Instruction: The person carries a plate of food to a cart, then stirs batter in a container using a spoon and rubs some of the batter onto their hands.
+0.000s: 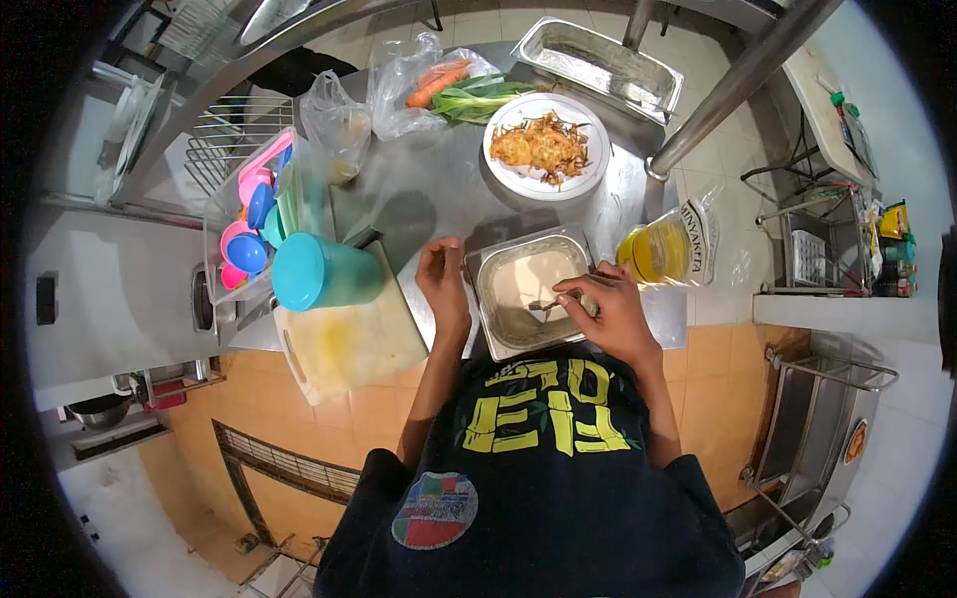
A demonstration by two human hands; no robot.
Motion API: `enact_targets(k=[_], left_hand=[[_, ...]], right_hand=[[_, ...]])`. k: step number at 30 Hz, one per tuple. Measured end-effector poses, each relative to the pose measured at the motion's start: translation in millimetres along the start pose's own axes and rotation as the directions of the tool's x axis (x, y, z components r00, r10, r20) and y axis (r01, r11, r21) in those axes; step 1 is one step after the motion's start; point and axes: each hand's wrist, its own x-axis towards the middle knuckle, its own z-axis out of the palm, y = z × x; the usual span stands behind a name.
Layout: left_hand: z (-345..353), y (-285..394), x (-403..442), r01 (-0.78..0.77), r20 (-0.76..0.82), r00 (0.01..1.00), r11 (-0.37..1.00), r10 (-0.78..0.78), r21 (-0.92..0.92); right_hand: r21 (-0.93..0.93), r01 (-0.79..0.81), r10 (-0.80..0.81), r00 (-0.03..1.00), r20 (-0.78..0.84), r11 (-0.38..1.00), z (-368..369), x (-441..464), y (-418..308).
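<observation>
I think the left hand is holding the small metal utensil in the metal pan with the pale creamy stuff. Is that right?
Not quite: it's the other hand. The head view shows the right hand holding the small metal utensil in the metal pan with the pale creamy stuff.

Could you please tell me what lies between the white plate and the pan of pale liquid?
Only bare, partly shadowed metal table lies between the plate and the pan, in the head view.
</observation>
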Motion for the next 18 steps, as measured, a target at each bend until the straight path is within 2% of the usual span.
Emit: enact_targets(k=[3, 4, 8, 10, 15, 18], left_hand=[[10, -3, 2, 0.075, 0.046, 0.996, 0.997, -0.075, 0.004], [5, -8, 4, 0.122, 0.123, 0.985, 0.992, -0.123, 0.011], [9, -15, 1, 0.005, 0.228, 0.973, 0.984, -0.046, 0.177], [13, -9, -3, -0.064, 0.265, 0.964, 0.968, -0.004, 0.244], [13, -10, 0, -0.030, 0.275, 0.961, 0.971, -0.037, 0.237], [11, -16, 1, -0.009, 0.276, 0.960, 0.976, -0.053, 0.219]], right_hand=[[-0.127, 0.142, -0.149, 0.988, -0.049, 0.982, 6, 0, 2], [-0.127, 0.150, -0.158, 0.985, -0.062, 0.981, 4, 1, 0], [-0.155, 0.052, -0.070, 0.991, -0.117, 0.987, -6, -3, 3], [-0.090, 0.030, -0.046, 0.981, -0.186, 0.996, -7, -3, 5], [0.019, -0.094, 0.095, 0.962, -0.257, 0.995, -6, -6, 9], [0.129, -0.103, 0.127, 0.973, -0.194, 0.986, 1, -6, 13]])
